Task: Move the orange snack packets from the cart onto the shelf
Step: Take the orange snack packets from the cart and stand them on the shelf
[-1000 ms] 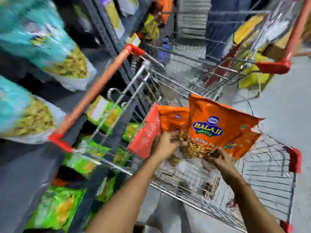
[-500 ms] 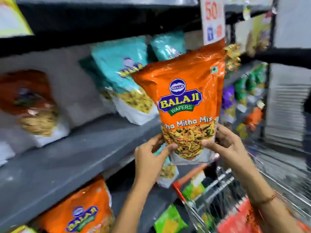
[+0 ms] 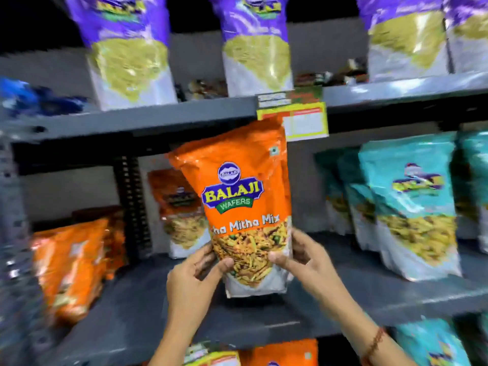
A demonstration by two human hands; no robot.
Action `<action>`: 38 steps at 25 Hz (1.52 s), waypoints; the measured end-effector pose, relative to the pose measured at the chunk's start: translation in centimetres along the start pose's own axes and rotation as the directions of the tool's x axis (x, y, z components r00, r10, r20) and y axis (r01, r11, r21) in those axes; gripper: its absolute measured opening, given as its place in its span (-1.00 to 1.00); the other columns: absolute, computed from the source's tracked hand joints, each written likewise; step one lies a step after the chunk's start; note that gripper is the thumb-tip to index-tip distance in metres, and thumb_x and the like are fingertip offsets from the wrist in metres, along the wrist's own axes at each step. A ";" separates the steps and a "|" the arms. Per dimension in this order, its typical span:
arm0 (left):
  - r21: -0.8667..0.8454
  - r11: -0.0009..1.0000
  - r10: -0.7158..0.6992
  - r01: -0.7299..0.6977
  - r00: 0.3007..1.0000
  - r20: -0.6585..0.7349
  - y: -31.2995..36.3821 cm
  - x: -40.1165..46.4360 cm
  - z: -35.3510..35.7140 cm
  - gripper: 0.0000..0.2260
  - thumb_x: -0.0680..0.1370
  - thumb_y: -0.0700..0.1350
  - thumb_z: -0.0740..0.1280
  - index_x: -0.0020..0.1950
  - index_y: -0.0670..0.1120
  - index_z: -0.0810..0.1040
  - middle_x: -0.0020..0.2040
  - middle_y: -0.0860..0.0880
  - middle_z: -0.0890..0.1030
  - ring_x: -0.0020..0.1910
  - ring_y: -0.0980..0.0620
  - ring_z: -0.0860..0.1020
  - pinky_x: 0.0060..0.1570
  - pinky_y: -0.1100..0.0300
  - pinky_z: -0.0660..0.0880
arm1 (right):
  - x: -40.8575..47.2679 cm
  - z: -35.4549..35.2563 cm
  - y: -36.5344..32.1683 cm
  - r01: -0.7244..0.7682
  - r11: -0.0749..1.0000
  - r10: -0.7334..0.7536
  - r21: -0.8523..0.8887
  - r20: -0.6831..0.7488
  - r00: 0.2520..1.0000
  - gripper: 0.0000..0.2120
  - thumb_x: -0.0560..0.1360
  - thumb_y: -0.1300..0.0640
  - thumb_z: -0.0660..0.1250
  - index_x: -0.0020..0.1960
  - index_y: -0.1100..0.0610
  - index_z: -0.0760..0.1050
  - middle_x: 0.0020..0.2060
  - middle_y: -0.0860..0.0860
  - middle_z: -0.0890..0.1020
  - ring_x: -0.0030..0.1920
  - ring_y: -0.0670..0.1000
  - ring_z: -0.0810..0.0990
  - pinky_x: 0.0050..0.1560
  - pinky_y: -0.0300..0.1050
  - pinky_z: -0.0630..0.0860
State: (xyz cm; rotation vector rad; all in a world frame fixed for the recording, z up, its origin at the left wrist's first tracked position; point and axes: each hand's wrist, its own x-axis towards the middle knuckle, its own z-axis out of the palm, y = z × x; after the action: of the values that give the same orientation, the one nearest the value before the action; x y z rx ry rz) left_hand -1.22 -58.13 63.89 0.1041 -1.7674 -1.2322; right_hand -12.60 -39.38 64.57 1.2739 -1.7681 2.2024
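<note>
An orange Balaji snack packet (image 3: pixel 237 186) stands upright in mid-air, just above the grey middle shelf (image 3: pixel 137 307). My left hand (image 3: pixel 195 281) grips its lower left edge and my right hand (image 3: pixel 303 257) grips its lower right edge. Behind it on the shelf stands another orange packet (image 3: pixel 174 207). More orange packets (image 3: pixel 71 265) lean at the shelf's left. The cart is out of view.
Teal packets (image 3: pixel 406 204) fill the right of the same shelf. Purple packets (image 3: pixel 256 46) stand on the shelf above, with a yellow price tag (image 3: pixel 306 122) on its edge. Orange and teal packets show on the shelf below. Bare shelf lies under the held packet.
Both hands lifted the orange packet out of the cart and carried it up in front of the middle shelf. The view swung from the cart to face the shelves.
</note>
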 end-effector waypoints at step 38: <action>0.297 0.953 0.140 -0.062 0.958 -0.250 -4.8 7.7 -8.2 -0.55 0.44 0.08 0.42 0.31 0.02 0.52 0.20 -0.05 0.65 0.18 -0.02 0.63 0.20 0.03 0.55 | 11.2 14.7 5.2 -0.041 0.998 0.045 0.054 -0.090 0.995 -0.44 0.52 0.09 0.39 0.46 -0.01 0.29 0.35 0.00 0.46 0.39 0.00 0.44 0.31 -0.13 0.44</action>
State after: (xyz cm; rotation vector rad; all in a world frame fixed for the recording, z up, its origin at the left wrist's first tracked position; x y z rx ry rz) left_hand -1.48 -70.23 65.51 0.3285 -1.6777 -0.8373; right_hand -14.43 -58.28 67.43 1.1351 -1.7324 2.3044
